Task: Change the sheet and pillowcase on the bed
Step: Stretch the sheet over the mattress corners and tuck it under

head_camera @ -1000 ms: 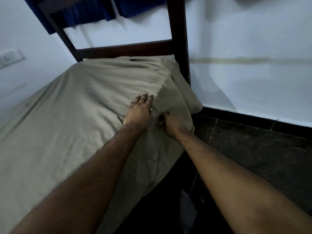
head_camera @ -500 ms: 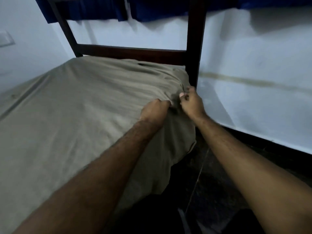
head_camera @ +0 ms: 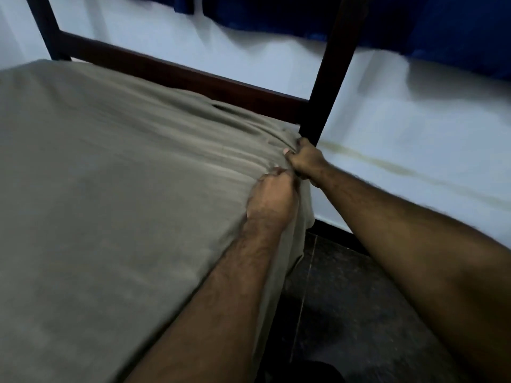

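Both my left hand (head_camera: 272,199) and right hand (head_camera: 304,161) pinch bunched folds of the soft, light olive-grey cotton sheet (head_camera: 124,189) at the bed's corner beside the dark wooden post (head_camera: 329,64).

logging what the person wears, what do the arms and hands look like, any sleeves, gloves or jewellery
Both forearms are bare right down to the frame's edge, with no sleeves in view. The left hand and right hand are bare too: no gloves, rings, watch or wristbands visible. Fine hair shows on both forearms.

A white wall (head_camera: 414,128) with a yellowish streak, blue curtains (head_camera: 304,12), dark tiled floor (head_camera: 359,313).
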The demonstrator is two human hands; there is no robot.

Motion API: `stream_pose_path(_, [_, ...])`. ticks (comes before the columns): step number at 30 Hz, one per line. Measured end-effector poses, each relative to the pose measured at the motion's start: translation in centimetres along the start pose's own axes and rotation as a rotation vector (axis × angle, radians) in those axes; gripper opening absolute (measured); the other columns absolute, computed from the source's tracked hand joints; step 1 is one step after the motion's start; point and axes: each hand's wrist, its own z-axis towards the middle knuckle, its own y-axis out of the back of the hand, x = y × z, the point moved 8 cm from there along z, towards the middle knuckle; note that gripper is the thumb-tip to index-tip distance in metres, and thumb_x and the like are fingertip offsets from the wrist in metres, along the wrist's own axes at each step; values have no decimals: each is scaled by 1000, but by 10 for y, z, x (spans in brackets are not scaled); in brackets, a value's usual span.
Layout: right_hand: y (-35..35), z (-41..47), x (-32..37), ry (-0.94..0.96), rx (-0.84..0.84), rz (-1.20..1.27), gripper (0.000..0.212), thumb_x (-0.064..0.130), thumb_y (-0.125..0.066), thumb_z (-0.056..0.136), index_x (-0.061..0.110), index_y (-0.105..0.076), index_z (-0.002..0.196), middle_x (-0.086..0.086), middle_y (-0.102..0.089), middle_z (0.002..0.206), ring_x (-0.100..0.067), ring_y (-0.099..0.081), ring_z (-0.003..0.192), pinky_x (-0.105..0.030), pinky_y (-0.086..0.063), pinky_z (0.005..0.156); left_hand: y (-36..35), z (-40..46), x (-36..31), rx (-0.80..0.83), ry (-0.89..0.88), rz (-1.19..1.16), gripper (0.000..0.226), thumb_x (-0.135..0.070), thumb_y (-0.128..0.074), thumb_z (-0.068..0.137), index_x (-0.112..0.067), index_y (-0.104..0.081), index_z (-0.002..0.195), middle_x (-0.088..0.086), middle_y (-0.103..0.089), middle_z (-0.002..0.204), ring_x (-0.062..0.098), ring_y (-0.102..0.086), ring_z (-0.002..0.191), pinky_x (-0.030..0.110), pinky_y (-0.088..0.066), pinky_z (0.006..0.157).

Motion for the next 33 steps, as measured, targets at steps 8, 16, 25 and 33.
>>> stream_pose_path(8, [47,28,3,208,-231,-406,33,13,-44,93,15,-46,126,-28,-59,111,-46,-59,102,-46,-48,81,-2,7,0,-62,-44,53,55,-36,-47,100,-11,-40,149,16,-23,164,30,-18,153,44,-15,123])
stream_pose_path(16, [22,59,-37,618,-131,-721,50,20,-42,101,18,-27,149,-24,-53,133,-45,-64,92,-47,-50,71,-36,-5,2,125,-38,572,92,-53,-55,91,-25,-2,161,5,2,169,27,-5,156,50,-12,124])
stream_pose_path(25, [-18,66,-84,846,-387,-246,57,3,-55,94,13,-46,148,-20,-61,131,-41,-67,73,-41,-53,49,-62,107,25,204,224,569,99,-54,-59,80,-36,-5,160,-8,-7,169,21,-9,155,51,-16,123])
stream_pose_path(33, [-53,14,-119,805,-93,-29,65,26,-57,96,18,-31,156,-16,-50,142,-35,-65,103,-38,-55,75,-87,149,18,255,379,721,107,-49,-71,77,-33,-4,159,-6,-2,168,31,0,155,78,-19,107])
